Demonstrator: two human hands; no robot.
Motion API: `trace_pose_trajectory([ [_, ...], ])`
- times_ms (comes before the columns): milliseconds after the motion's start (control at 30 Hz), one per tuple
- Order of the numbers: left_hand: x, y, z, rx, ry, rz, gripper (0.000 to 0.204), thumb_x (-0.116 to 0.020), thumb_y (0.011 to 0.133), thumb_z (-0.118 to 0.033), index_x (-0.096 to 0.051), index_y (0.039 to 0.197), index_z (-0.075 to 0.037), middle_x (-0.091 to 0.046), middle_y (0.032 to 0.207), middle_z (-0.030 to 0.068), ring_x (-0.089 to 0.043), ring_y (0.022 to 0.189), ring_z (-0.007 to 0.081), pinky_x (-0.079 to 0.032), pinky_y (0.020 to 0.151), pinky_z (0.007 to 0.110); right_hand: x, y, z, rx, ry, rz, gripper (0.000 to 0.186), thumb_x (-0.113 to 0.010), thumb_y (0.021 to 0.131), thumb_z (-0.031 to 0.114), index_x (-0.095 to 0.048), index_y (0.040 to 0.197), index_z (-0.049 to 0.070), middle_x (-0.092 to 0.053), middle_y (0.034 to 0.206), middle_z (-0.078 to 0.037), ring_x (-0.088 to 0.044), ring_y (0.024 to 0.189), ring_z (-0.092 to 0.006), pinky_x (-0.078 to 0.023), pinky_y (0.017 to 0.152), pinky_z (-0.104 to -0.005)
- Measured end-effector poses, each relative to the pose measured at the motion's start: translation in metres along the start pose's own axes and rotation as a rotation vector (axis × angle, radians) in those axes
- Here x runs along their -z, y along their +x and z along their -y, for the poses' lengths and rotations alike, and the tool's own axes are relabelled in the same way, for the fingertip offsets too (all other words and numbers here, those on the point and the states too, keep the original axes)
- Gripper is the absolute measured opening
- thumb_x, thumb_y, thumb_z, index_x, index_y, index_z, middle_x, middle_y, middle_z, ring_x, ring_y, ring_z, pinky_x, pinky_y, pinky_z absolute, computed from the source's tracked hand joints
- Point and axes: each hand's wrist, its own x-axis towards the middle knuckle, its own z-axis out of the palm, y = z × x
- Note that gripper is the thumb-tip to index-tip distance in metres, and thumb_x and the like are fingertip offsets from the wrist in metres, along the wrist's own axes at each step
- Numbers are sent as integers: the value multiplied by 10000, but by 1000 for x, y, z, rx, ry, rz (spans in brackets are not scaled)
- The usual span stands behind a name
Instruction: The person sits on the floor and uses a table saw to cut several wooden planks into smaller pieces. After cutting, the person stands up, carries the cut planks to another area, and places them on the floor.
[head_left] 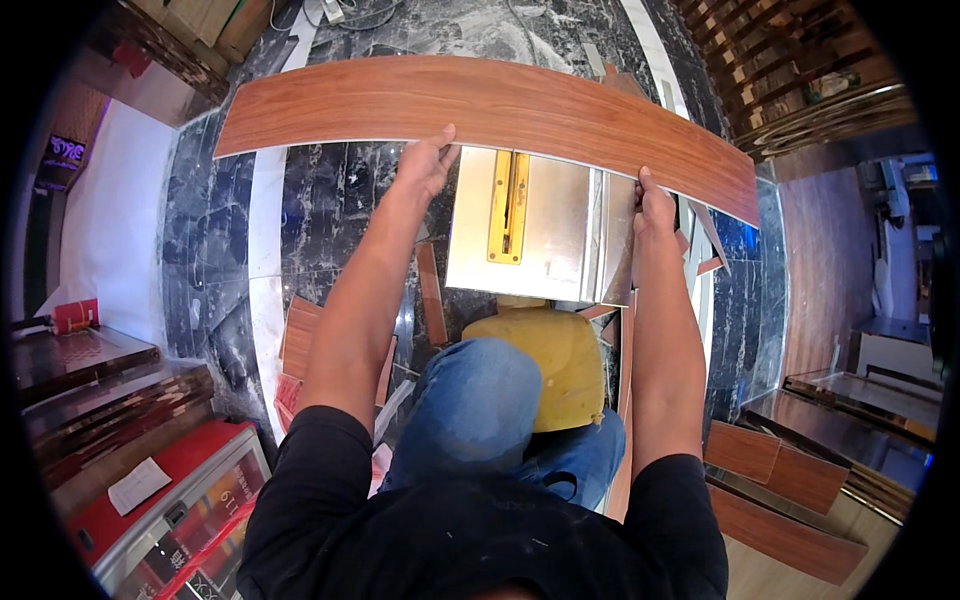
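Reddish wood grain covered the long plank (490, 105), which was held across the top of a small metal saw table (535, 225) with a yellow insert (508, 205) set in its middle. The plank's long axis ran left to right, crosswise to the person's forearms, and it reached far beyond the table on both sides — further to the left than to the right.

The plank's near edge was gripped by both hands. The left hand (428, 165) was closed on that edge just left of the table, thumb on top, fingers apparently curled beneath, though these could not be seen. The right hand (655, 203) was clamped on the same edge at the table's right side, a little lower in the view, since the plank appeared bowed there by the lens. The plank therefore lay directly ahead of both grips, away from the body, and the two hands stood about equally near it, with the yellow insert between them.

Below the table a yellow housing (560, 355) was seen, with a blue-clad knee (475, 400) pressed beside it. Offcuts (432, 295) of the same wood were scattered on the dark marble floor (330, 210), and more boards (775, 465) were stacked to the lower right.
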Motion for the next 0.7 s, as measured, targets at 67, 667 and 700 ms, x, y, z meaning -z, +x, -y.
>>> trace_pose_trajectory([
  [67, 2, 1, 1, 9, 3, -1, 308, -653, 918, -49, -554, 1208, -69, -615, 1159, 51, -589, 1090, 181, -487, 976, 303, 0, -2, -1, 1, 6, -3, 172, -723, 901, 218, -631, 899, 73, -572, 725, 20, -485, 600, -95, -391, 552, -250],
  [667, 2, -25, 4, -1, 19, -42, 349, -663, 910, -46, -538, 1235, -69, -614, 1161, 54, -598, 1075, 188, -506, 941, 302, 9, -15, -6, 28, -5, -24, 211, -741, 881, 178, -635, 980, 25, -612, 805, -3, -503, 657, -113, -429, 626, -269],
  [700, 1, -27, 4, 5, 15, -42, 347, -661, 911, -46, -537, 1234, -66, -614, 1160, 56, -601, 1071, 189, -509, 936, 301, 12, -15, -6, 34, -5, -17, 212, -741, 881, 178, -635, 980, 23, -612, 808, -3, -500, 660, -113, -430, 630, -270],
])
